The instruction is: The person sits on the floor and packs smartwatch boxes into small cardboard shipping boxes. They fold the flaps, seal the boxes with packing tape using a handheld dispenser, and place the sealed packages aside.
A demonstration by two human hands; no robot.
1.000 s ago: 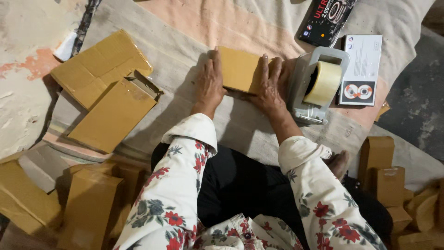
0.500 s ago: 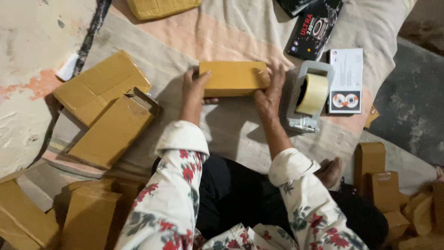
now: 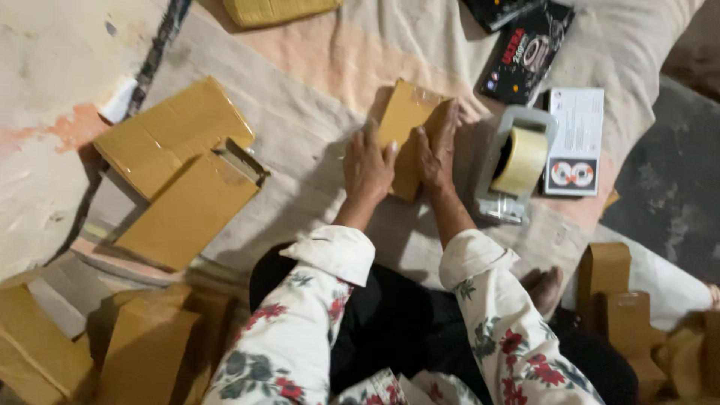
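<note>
Both arms wear loose white sleeves printed with red flowers and dark leaves — the cuffs plain white and folded back. Below them shows black clothing — the hands are bare.

Warm, dim indoor light falls from above; soft shadows pool lower left of the frame. Slight motion blur softens everything, and the corners darken.

Yellow packet, top edge of frame: cut off, only its lower part shows. Dark booklet, top: cropped. Cardboard boxes, lower left: run off the frame. Small box, centre: lower half covered by left hand and right hand. Bare foot, lower right: partly hidden behind sleeve.
</note>
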